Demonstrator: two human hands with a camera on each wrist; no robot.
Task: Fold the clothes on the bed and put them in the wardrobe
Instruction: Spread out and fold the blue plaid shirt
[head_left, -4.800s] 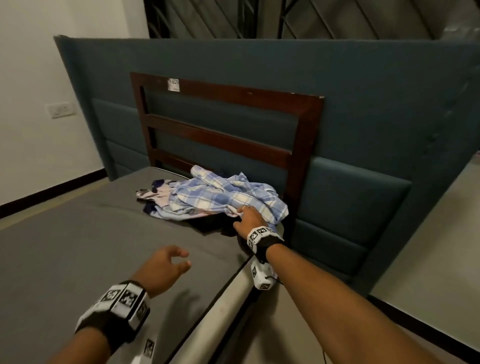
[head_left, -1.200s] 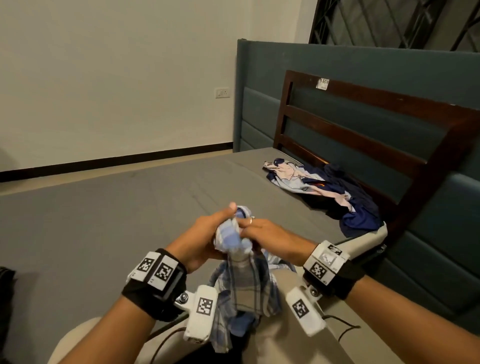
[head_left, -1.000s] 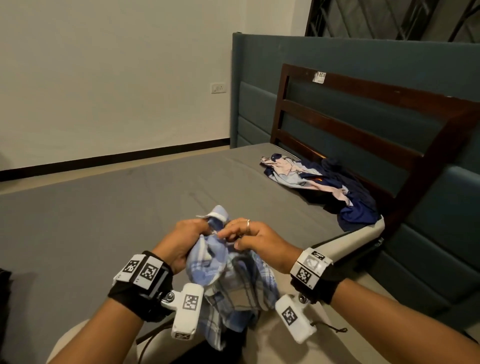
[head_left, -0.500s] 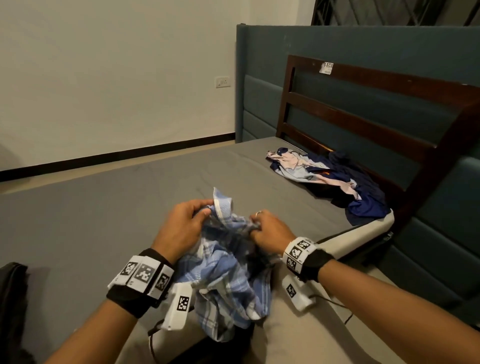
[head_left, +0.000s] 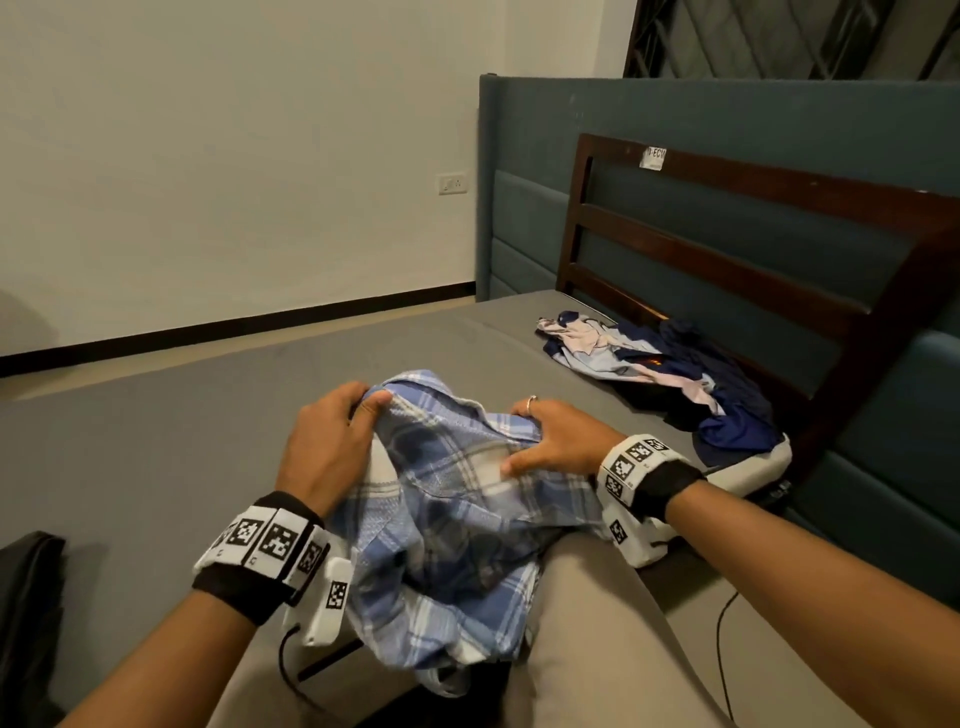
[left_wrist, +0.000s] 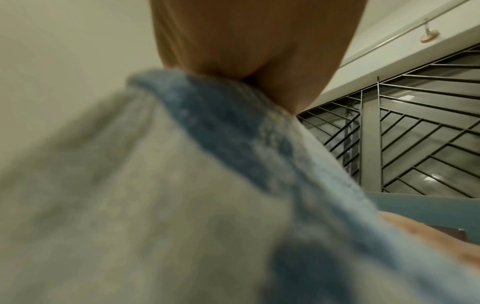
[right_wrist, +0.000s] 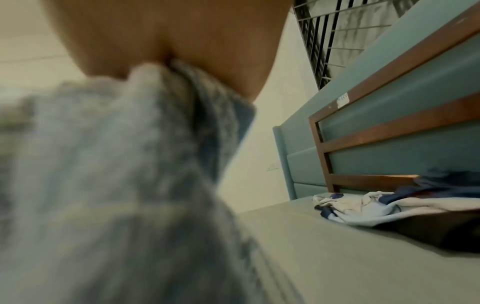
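spreading step in hand: left hand (head_left: 324, 441) and right hand (head_left: 556, 439) both gripping crumpled blue-and-white plaid cotton shirt (head_left: 457, 519), needing flattening next.

A bedroom: grey bed (head_left: 156, 441), padded headboard (head_left: 753, 130), loose clothes (head_left: 665, 374)

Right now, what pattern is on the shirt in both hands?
Blue and white plaid shirt, clearest in the head view.

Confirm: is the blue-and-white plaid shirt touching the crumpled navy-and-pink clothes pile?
Apart. The head view shows bare grey mattress between the plaid shirt and the pile.
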